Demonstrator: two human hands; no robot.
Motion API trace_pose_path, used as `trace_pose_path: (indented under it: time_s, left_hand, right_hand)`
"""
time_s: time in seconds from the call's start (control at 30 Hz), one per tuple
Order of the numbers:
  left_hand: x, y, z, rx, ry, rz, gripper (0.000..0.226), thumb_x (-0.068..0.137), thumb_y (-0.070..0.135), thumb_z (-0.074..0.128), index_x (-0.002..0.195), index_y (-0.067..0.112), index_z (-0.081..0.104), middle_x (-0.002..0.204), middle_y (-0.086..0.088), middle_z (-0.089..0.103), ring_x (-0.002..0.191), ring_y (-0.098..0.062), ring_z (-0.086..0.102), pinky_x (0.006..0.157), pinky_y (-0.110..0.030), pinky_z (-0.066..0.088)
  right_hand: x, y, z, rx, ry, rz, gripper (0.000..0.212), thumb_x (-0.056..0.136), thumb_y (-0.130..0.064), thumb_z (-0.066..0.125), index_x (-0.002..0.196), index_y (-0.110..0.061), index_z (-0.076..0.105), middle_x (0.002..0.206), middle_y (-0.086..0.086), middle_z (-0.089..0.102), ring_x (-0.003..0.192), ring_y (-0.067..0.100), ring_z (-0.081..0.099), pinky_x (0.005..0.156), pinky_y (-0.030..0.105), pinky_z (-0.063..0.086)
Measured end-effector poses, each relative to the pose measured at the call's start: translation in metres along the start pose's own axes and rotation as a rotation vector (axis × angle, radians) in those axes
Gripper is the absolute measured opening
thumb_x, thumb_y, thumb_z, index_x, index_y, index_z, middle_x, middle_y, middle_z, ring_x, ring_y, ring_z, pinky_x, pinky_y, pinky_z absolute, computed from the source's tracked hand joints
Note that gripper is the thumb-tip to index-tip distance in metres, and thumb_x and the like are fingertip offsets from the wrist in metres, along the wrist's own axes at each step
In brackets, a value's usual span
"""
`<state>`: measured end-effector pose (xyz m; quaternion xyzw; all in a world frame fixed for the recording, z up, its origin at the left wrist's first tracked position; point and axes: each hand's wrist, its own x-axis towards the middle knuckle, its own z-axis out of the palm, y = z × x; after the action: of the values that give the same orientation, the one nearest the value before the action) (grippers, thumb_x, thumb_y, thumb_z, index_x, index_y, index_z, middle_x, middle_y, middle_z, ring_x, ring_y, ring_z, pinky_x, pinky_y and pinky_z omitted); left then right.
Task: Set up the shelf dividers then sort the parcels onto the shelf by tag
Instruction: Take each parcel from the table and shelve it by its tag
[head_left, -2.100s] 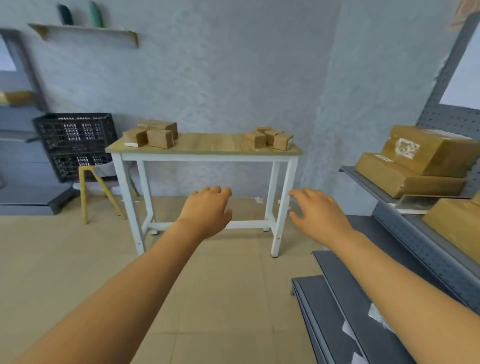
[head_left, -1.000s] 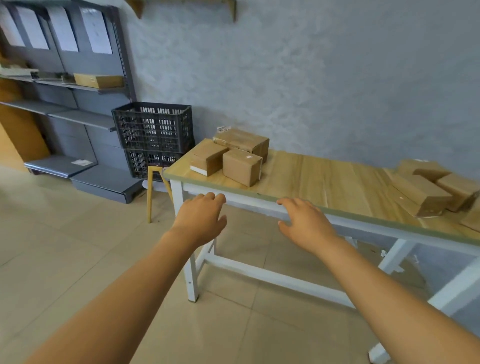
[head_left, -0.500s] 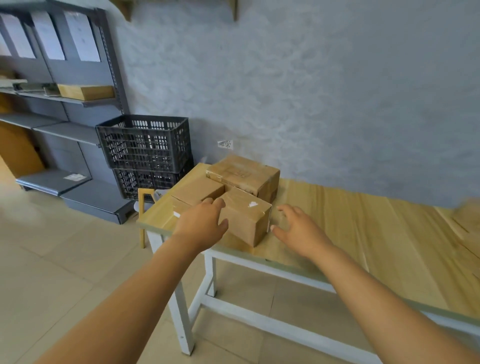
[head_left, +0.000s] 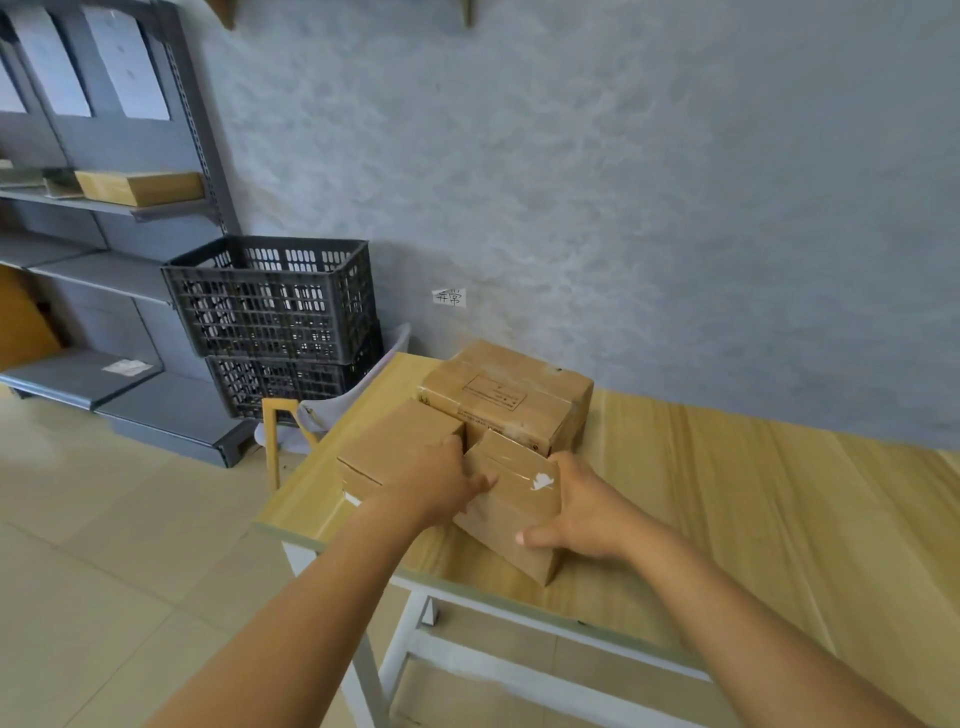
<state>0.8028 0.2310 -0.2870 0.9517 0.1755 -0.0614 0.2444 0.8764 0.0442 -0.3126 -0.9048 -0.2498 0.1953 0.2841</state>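
1. Head view: the front parcel (head_left: 511, 506) sits at the surface (head_left: 727, 499) corner, touching the two parcels (head_left: 506, 397) behind it
2. Left hand (head_left: 441, 486) wraps its left edge; right hand (head_left: 584, 512) clamps its right side, thumb on the near face
3. Parcel lies directly between both hands, long axis running away from the person, so lifting looks ready
4. Shelf (head_left: 104, 205) stands well left of the parcel

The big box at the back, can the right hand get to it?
Probably yes. The right hand grips the small box just before the big box. Nothing stands between them, but it must let go first.
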Motion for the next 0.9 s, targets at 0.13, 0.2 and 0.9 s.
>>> trace_pose_path:
  time_s: [0.13, 0.2, 0.9]
  left_hand:
    - [0.004, -0.001, -0.004, -0.102, -0.137, -0.058, 0.06, 0.097, 0.052, 0.051, 0.14, 0.016, 0.03, 0.086, -0.005, 0.065, 0.063, -0.019, 0.07, 0.037, -0.021, 0.043]
    - [0.004, -0.002, -0.003, -0.161, -0.168, -0.062, 0.06, 0.098, 0.052, 0.05, 0.14, 0.018, 0.027, 0.088, -0.006, 0.066, 0.068, -0.021, 0.073, 0.038, -0.02, 0.045]
    - [-0.009, -0.005, -0.064, -1.255, -0.136, -0.024, 0.02, 0.091, 0.041, 0.064, 0.108, 0.034, 0.057, 0.114, -0.005, 0.065, 0.104, -0.029, 0.066, 0.078, -0.048, 0.06]
  right_hand:
    - [-0.001, -0.002, 0.0, -0.018, 0.018, 0.02, 0.091, 0.058, -0.046, 0.088, 0.131, -0.024, 0.037, 0.13, -0.002, 0.049, 0.115, 0.016, 0.056, 0.099, 0.037, 0.049]
    - [-0.004, -0.004, 0.001, -0.01, 0.047, 0.019, 0.09, 0.059, -0.045, 0.088, 0.131, -0.024, 0.038, 0.128, -0.003, 0.052, 0.113, 0.016, 0.057, 0.098, 0.037, 0.05]
    - [-0.049, -0.057, -0.036, -0.002, 0.5, -0.421, 0.074, 0.087, -0.044, 0.072, 0.148, -0.023, 0.037, 0.152, -0.007, 0.031, 0.142, 0.012, 0.029, 0.115, 0.025, 0.026]
